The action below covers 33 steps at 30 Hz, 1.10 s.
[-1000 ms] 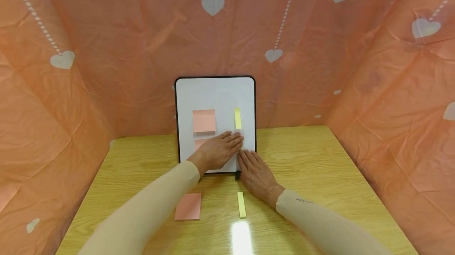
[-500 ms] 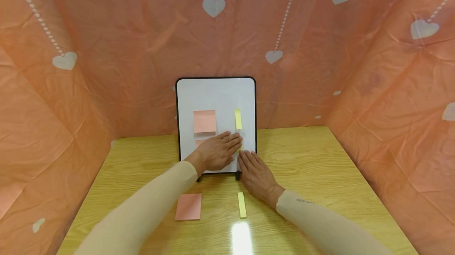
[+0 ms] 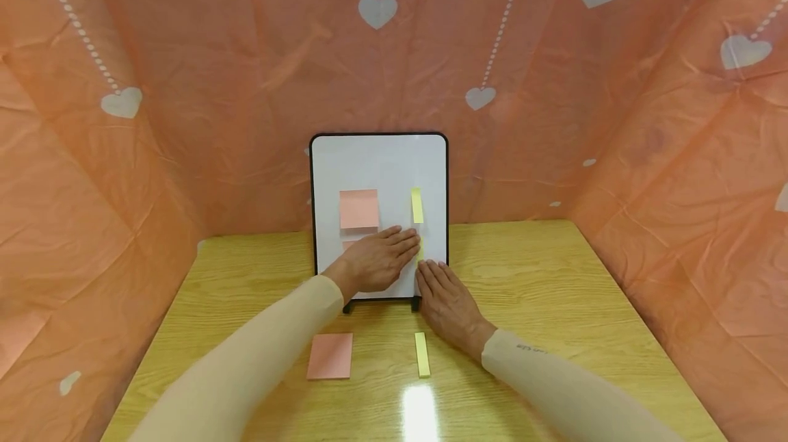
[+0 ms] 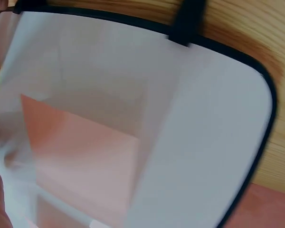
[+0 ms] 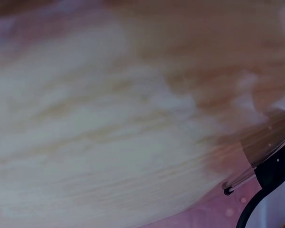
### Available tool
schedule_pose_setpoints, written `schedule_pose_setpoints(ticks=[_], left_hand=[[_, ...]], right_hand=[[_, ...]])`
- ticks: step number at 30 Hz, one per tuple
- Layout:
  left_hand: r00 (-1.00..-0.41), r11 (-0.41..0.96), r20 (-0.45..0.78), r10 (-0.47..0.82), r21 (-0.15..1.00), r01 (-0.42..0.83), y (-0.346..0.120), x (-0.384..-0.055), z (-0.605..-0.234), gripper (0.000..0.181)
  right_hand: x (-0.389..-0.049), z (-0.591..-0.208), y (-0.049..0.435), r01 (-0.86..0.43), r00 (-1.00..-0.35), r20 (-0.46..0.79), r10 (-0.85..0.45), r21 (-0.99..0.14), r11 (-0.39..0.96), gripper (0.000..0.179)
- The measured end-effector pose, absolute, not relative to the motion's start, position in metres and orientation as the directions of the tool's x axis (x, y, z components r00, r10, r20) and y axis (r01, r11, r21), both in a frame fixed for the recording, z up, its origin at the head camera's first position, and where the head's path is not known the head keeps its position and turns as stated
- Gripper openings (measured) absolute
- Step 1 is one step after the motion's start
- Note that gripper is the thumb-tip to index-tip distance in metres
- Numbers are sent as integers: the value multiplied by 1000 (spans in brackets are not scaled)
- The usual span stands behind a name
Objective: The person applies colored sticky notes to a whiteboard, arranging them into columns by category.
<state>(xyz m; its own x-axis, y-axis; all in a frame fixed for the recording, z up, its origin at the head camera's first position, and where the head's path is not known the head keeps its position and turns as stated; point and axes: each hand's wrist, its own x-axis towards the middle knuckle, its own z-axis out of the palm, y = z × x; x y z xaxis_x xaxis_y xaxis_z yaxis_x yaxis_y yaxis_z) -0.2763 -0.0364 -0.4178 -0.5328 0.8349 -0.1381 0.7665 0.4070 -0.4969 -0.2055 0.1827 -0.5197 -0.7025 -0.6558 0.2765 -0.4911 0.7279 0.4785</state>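
A white board [image 3: 382, 161] with a black frame stands upright on the table. My left hand [image 3: 377, 263] lies across its lower middle, fingers straight, fingertips at the edge of a lower yellow sticky strip [image 3: 421, 249]. At that strip's bottom end are the straight fingertips of my right hand [image 3: 452, 304]. Above it an upper yellow sticky strip [image 3: 416, 205] hangs on the board. To the left is a pink sticky note [image 3: 358, 208]; a second pink note [image 4: 85, 152] below it is mostly hidden by the left hand in the head view, but shows in the left wrist view.
On the wooden table [image 3: 529, 278], in front of the board, lie a pink sticky-note pad [image 3: 330, 356] and a narrow yellow pad [image 3: 421, 354]. Black feet [image 3: 415, 304] support the board. Orange cloth with white hearts [image 3: 377, 11] surrounds the table's back and sides.
The left fingertips have slid slightly left on the board, so more of the lower yellow strip shows. The right hand keeps its place; the head view has shifted a little.
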Motion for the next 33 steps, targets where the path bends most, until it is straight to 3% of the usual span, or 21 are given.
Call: schedule_pose_setpoints(ticks=[12,23,28,33], left_hand=[[-567,435,-134,813,-508,744,-39,-273,-420,55],[-603,556,36,797,-437,707,-60,-254,-429,52],[-619,620,134,774,-357,698,-66,-236,-439,56],[-665,700,218,714,-258,666,-77,-210,-451,62]], right_hand=[[-207,-516,178,-486,-700,269,-662,500,717,61],[-207,-514,175,-488,-723,254,-642,470,735,60],[-205,-510,175,-486,-745,278,-606,395,779,56],[-200,-504,179,-471,-740,392,-547,278,837,52]])
